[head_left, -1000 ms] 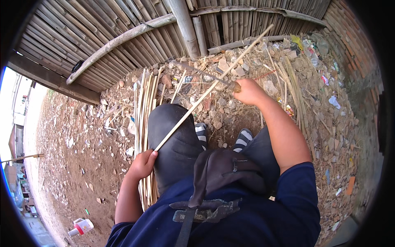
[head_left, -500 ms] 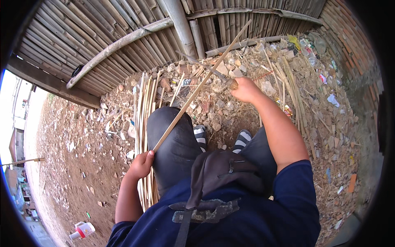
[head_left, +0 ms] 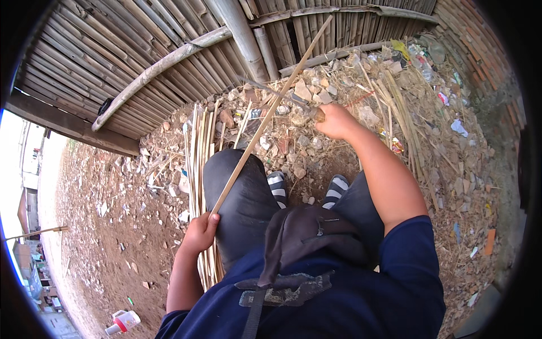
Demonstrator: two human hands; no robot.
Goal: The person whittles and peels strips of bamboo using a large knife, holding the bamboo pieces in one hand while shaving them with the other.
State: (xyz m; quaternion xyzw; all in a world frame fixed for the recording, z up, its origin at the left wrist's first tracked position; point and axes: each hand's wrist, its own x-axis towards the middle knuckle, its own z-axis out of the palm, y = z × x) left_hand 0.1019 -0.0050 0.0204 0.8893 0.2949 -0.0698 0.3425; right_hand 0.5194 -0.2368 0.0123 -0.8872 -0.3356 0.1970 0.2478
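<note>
Holding one pale strip, with a knife across its far half

At the far left, a red-and-white plastic cup (head_left: pixel 125 322) lies tipped over on bare brown soil, and above it leans a wall (head_left: pixel 113 56) of dry, split canes, ridged and grey-brown. Coming right, there's a pile of strips (head_left: pixel 196 147), long, thin and straw-coloured, lying lengthwise beside the left knee; whether those are finished or waiting, I cannot tell.

Now the left hand (head_left: pixel 200 233), thumb laid along the near end of the strip (head_left: pixel 248 152), fingers curled round it in a firm pinch. That strip slants up over the dark trousers (head_left: pixel 234 175), flat, smooth and narrow, running away toward the wall. It's whole along its visible length, so I'd judge this piece to be mid-work, the blade's job on it not yet complete.

And here's the knife (head_left: pixel 265 87), its dull, dark blade crossing the strip; whether the edge bites, I can't say. The right hand (head_left: pixel 334 121) has its fingers wrapped tight around the stubby brown handle.

Further right, a looser bundle (head_left: pixel 395 107) of strips sprawls over straw and jagged stones, then comes the rough, reddish brick wall (head_left: pixel 474 39).
</note>
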